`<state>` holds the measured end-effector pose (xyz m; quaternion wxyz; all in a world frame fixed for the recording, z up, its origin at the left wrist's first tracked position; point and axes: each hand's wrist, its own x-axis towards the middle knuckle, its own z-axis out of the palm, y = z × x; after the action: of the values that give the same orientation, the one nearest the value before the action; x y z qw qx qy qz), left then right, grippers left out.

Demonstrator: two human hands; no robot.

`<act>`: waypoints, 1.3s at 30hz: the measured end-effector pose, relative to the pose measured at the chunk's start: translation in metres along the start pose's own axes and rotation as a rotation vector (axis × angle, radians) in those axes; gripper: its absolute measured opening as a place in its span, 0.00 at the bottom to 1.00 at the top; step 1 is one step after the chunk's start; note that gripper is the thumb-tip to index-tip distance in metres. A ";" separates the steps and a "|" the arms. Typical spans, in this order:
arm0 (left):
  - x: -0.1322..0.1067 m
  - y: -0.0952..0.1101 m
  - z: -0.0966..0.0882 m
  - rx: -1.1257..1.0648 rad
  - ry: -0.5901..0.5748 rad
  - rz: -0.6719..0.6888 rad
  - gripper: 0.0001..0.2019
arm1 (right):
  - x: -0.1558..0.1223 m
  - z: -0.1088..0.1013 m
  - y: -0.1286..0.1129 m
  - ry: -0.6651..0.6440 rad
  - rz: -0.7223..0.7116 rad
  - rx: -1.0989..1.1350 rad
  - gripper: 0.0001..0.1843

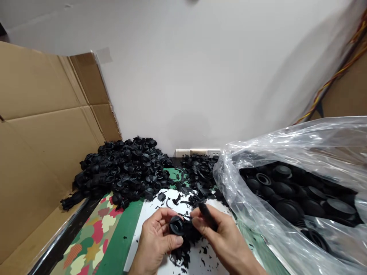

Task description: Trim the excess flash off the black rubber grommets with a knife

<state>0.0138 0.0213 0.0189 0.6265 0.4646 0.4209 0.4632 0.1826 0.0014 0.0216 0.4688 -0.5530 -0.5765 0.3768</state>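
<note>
Over the white sheet (134, 244), my left hand (157, 240) grips a round black rubber part (176, 226), its ring-shaped opening turned up between thumb and fingers. My right hand (223, 240) is closed around a black stick-like tool handle (208, 215); its working end is hidden near the part. The right fingertips are close to the part's right side, and I cannot tell whether they touch it. Black rubber scraps (181, 256) lie below and between the hands.
At the back left is a big heap of black ribbed rubber parts (129, 168). Black trimmings (200, 168) pile up before the wall sockets (197, 153). A clear plastic bag (229, 168) on the right holds several black rubber parts (289, 212). Cardboard (51, 114) borders the left.
</note>
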 end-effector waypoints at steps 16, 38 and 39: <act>-0.009 -0.006 0.007 0.131 -0.159 -0.128 0.17 | 0.002 0.007 -0.004 -0.004 -0.300 -0.522 0.08; -0.009 0.001 0.006 -0.057 -0.080 -0.123 0.18 | 0.018 -0.020 0.015 0.211 -0.068 -0.286 0.16; -0.009 0.001 0.006 -0.063 -0.075 -0.121 0.18 | 0.017 -0.020 0.015 0.208 -0.069 -0.288 0.16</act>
<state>0.0172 0.0120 0.0223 0.6831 0.4352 0.4096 0.4198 0.2072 0.0183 0.0151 0.4544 -0.6303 -0.5917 0.2148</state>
